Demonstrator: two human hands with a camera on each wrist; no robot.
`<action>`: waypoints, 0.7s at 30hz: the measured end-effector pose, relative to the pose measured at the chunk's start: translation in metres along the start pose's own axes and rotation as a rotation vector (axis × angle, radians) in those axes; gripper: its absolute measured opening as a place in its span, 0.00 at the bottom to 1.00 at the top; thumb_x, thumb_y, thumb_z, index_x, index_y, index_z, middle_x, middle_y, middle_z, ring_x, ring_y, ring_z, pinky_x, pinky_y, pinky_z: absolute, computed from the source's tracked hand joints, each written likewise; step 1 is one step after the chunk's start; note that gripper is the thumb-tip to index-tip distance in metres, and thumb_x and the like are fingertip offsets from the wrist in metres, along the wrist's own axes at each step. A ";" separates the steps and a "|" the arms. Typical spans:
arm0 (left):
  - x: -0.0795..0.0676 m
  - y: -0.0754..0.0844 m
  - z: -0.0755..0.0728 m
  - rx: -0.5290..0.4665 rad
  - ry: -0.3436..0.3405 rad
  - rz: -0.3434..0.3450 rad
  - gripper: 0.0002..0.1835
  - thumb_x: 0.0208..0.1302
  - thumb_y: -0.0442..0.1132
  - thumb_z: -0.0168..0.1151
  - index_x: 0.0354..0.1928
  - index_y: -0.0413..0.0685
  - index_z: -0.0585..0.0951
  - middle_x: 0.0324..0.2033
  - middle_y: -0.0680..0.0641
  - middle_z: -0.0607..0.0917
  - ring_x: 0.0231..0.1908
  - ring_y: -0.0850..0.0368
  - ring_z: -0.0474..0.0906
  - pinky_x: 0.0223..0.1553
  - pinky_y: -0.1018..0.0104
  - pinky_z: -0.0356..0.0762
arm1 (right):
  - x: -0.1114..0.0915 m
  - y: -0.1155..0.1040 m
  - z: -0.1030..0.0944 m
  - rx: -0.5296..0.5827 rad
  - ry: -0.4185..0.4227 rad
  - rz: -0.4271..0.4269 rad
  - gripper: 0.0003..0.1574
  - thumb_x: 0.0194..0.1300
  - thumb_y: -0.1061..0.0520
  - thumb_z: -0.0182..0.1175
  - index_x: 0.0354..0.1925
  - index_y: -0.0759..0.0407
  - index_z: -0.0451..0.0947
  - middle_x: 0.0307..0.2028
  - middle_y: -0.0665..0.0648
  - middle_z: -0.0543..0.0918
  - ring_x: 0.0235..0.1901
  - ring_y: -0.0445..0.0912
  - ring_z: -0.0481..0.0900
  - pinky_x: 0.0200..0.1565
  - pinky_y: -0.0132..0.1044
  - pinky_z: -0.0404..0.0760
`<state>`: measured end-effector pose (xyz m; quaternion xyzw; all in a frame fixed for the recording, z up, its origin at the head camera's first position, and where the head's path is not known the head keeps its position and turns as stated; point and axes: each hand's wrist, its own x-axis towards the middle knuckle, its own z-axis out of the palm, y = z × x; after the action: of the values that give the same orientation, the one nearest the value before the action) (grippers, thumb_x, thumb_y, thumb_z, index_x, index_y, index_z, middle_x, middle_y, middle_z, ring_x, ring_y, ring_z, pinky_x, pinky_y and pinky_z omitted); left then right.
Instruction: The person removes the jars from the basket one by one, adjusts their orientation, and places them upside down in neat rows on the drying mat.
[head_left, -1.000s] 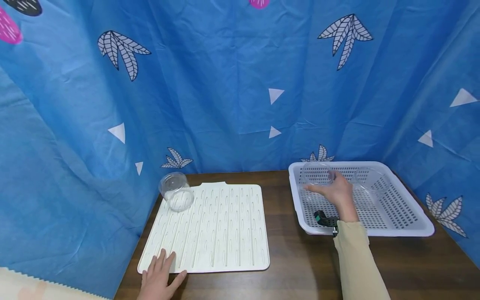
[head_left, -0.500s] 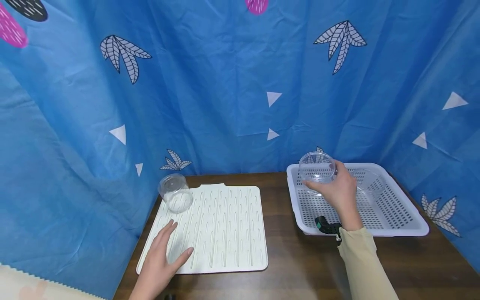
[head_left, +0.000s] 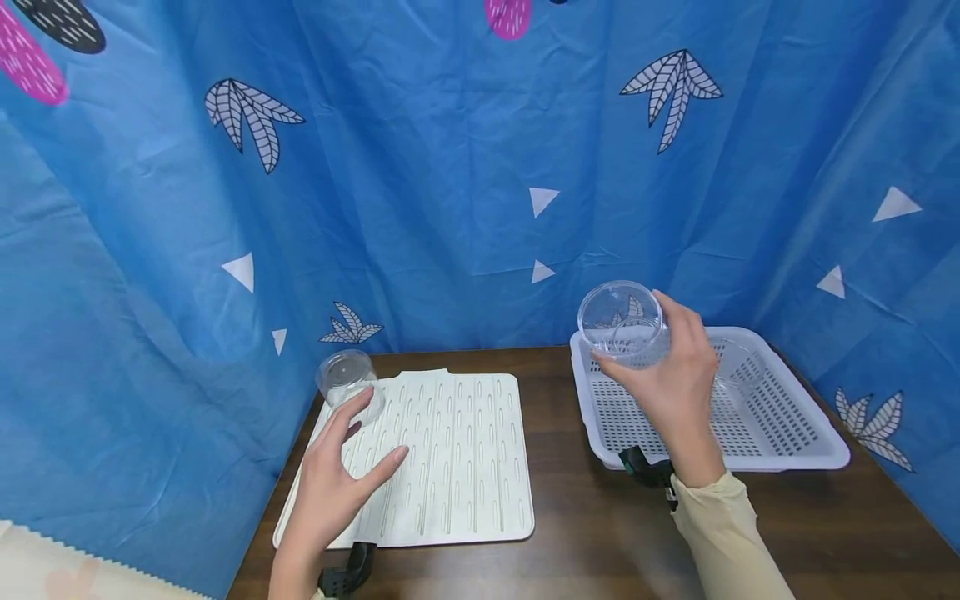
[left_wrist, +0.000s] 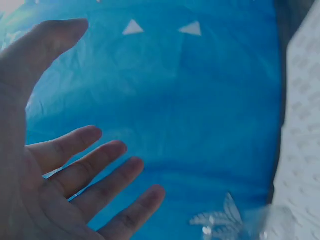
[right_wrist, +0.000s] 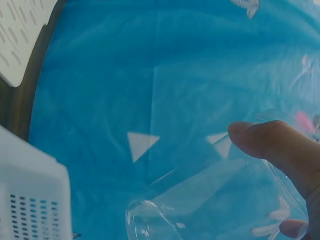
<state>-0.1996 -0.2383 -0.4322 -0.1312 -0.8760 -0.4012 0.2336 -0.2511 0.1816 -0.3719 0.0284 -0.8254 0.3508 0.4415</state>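
Note:
My right hand grips a clear plastic jar by its side, thumb near, fingers behind. The jar is above the basket's left end, its round mouth tilted to face me. In the right wrist view the thumb lies along the clear wall. My left hand hovers over the white ridged mat, with thumb and fingers spread and nothing held. Beyond its fingertips a second clear jar stands upside down at the mat's far left corner. In the left wrist view the fingers are apart from it.
A white perforated basket stands on the brown wooden table at the right, with another clear jar inside. Blue patterned curtain surrounds the table at the back and sides. Pale scalloped cloth shows at lower left.
My right hand has lifted the jar up out of the basket and tilted it. My left hand has risen from the mat's near edge and moved forward toward the jar on the mat.

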 end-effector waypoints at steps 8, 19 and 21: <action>0.028 0.030 0.004 -0.096 0.000 0.142 0.49 0.61 0.44 0.85 0.82 0.59 0.71 0.77 0.54 0.75 0.74 0.53 0.73 0.71 0.61 0.75 | -0.007 -0.029 0.007 -0.014 0.021 -0.176 0.70 0.36 0.53 0.95 0.76 0.59 0.75 0.65 0.70 0.78 0.65 0.65 0.75 0.61 0.67 0.79; 0.058 0.055 0.017 -0.229 -0.062 0.237 0.47 0.63 0.44 0.84 0.81 0.61 0.72 0.75 0.57 0.77 0.73 0.54 0.75 0.71 0.50 0.75 | -0.020 -0.057 0.024 -0.064 0.035 -0.339 0.74 0.29 0.52 0.97 0.76 0.58 0.74 0.63 0.70 0.77 0.64 0.69 0.73 0.66 0.68 0.70; 0.062 0.058 0.020 -0.260 -0.073 0.243 0.47 0.62 0.43 0.85 0.81 0.61 0.72 0.75 0.57 0.77 0.72 0.55 0.75 0.71 0.47 0.76 | -0.023 -0.063 0.025 -0.077 0.032 -0.363 0.75 0.29 0.52 0.98 0.76 0.57 0.74 0.62 0.70 0.77 0.62 0.69 0.73 0.63 0.68 0.70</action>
<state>-0.2346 -0.1825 -0.3744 -0.2798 -0.8022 -0.4750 0.2292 -0.2321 0.1129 -0.3629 0.1545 -0.8122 0.2338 0.5116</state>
